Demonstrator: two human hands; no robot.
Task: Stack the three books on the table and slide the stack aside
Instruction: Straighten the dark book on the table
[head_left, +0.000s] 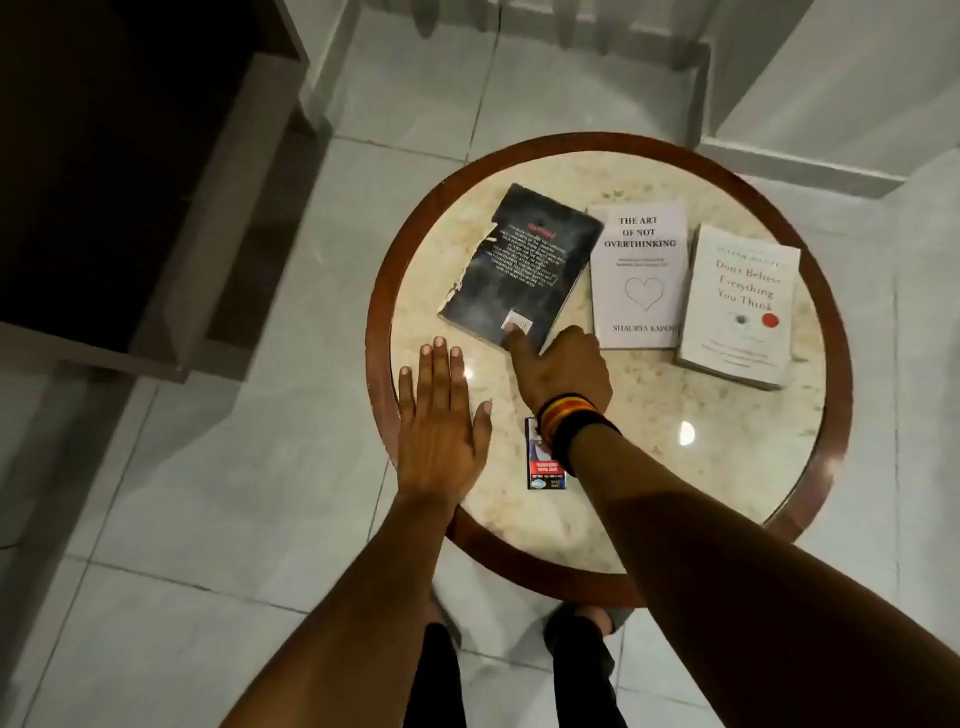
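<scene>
— What is the right hand (563, 371) doing?

— It reaches in over the round desk (727, 467), mostly curled, with the forefinger stretched out and its tip pressed on the near corner of the black book (519, 270), right by a small white sticker. It grips nothing. Dark and orange bands sit on that wrist.

— And the left hand (441, 421)?

— Spread flat with fingers straight and together, palm down, at the near left part of the desk top. It holds nothing; whether the palm rests on the stone or hovers just over it I cannot tell from this angle.

— Where are the three books?

— All lying flat and separate, in a row across the far half of the desk — none stacked. The black book is on the left, turned at an angle, back cover up, its left edge torn. Just beside it, in the middle, is the white book (640, 275) titled "The Art of Not Overthinking", with a heart outline. To the right lies the thick white book (740, 306), "Don't Believe Everything You Think", close to the middle one.

— Anything else there?

— A small colourful packet (540, 475) lies near the front, partly under the right wrist. The desk has a pale marbled top inside a brown wooden rim, standing on a tiled floor (208, 493).
</scene>
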